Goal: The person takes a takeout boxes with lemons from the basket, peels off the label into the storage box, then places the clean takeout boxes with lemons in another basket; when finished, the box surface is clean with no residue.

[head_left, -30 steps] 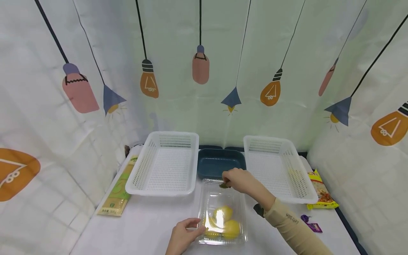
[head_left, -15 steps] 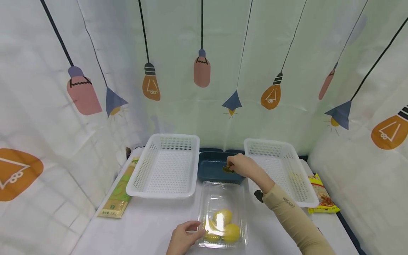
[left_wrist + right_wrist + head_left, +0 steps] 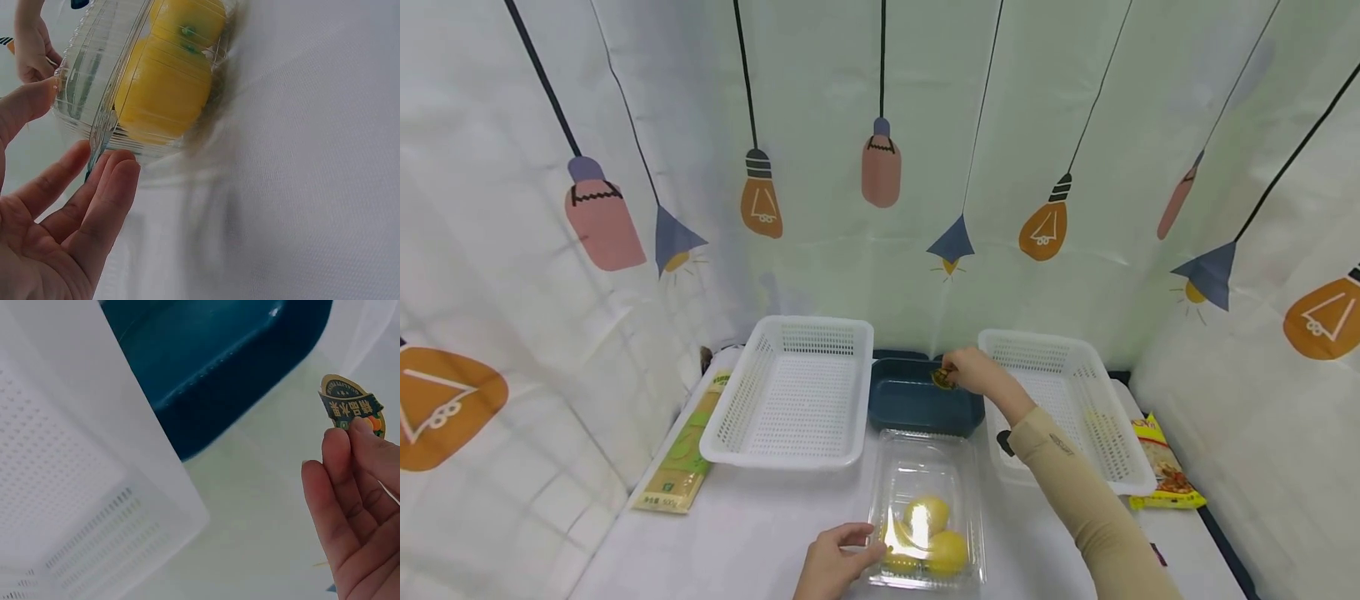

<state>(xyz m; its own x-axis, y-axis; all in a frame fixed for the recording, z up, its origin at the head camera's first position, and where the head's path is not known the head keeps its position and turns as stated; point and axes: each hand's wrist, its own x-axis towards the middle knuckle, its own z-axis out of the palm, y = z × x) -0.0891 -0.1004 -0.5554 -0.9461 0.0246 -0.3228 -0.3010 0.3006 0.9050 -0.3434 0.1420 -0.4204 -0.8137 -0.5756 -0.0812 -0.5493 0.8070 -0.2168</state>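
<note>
In the head view my right hand is over the far edge of the dark blue tray. Thumb and fingertips pinch a small oval fruit label, gold and dark green with printed characters. A clear plastic clamshell box lies lidded in front of the tray, with several yellow fruits inside at its near end. Against the box's near left edge is my left hand. Its thumb rests on the lid and its fingers sit at the rim, holding the box lightly.
White perforated baskets stand left and right of the tray. A green-and-gold packet lies far left. A yellow snack bag is far right. Part of a purple wrapper shows beside the right sleeve.
My right hand has moved away from me, from above the box's far end to the tray's far edge, still pinching the label. The left hand has stayed at the box.
</note>
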